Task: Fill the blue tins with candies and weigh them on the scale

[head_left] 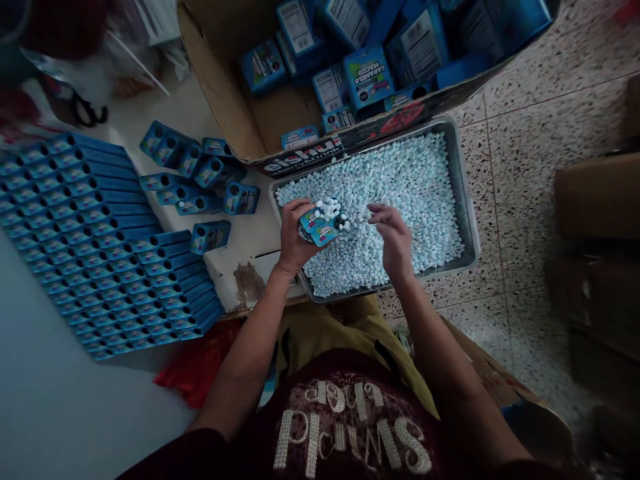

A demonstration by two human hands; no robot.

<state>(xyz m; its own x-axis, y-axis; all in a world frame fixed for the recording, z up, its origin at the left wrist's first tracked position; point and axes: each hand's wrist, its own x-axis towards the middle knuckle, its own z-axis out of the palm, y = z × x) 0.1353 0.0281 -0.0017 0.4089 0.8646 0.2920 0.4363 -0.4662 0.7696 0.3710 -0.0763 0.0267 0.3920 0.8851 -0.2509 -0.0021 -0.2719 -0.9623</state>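
Note:
My left hand (293,239) is wrapped round small blue candy boxes (320,230), apparently two, held over the left part of a metal tray (469,220). White candies (328,209) are heaped on top of them, and a few show at a round hole. Pale blue-white candies (410,180) fill the tray in a thick layer. Above them, to the right of the boxes, is my right hand (395,240), with its fingers stretched toward the boxes and apart. Nothing shows in the right fingers.
Behind the tray stands a cardboard box (215,87) holding many blue candy boxes. To the left, stacked candy boxes (110,247) form a tall block, with several loose boxes (200,177) beside it. Brown cartons (597,197) stand on the speckled floor (530,133) at right.

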